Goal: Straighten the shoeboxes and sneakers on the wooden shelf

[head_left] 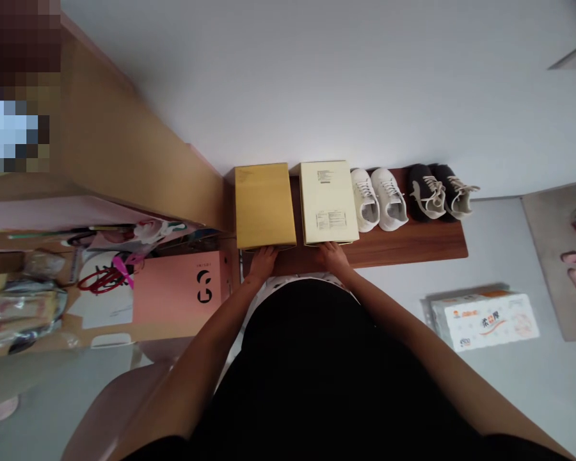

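Head view: near foreground filled by one black garment (312,378), blocking floor behind it. One tissue pack (489,320) right; one pink box (173,288) left, on cluttered surface (173,331). Two hands: left hand (264,261) at near edge of yellow box (264,205), right hand (335,256) at near edge of cream box (329,198); fingertips partly hidden, grip cannot be told. Two boxes, narrow gap between, on one brown bench (393,250). Rightward: two white shoes (386,187), two black shoes (420,182). Far: one pale wall (317,83).

Plain black top (312,371), short black sleeves (158,449) at its two sides, white cloth (265,294) past its front edge.
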Available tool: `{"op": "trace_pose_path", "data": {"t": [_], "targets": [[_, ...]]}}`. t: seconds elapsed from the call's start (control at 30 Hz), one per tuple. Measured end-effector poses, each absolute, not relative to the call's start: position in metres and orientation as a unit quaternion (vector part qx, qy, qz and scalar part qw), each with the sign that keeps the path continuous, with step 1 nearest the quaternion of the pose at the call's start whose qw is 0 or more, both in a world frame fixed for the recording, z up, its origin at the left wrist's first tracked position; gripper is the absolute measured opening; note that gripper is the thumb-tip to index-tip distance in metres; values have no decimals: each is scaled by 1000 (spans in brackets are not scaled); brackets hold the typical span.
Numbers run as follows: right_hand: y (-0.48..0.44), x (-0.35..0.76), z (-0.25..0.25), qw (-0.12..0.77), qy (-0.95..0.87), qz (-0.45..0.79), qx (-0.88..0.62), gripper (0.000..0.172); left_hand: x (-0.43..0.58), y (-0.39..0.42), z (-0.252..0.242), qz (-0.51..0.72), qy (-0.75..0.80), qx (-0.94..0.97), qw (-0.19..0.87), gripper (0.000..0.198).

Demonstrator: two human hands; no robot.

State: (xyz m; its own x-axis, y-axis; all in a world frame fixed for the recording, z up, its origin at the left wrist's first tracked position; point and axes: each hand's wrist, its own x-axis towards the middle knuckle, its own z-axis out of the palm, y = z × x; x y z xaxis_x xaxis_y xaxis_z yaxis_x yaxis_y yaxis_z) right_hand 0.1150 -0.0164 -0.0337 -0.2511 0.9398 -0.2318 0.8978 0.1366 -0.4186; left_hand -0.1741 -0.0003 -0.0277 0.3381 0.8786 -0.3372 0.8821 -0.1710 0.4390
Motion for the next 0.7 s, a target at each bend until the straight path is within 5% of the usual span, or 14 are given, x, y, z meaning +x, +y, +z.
{"op": "trace_pose_path", "data": {"t": [0.23,0.47,0.7], "targets": [[-17,126,-45,70,-761,299,-572,53,-170,1,-38,36,551,760,343,54],[-13,144,-41,153,-703,402,-566,49,-150,-10,-32,-15,590,759,274,47],[3,154,-30,145,-650,502,-552,45,-150,-10,-26,-47,589,758,277,48]]}}
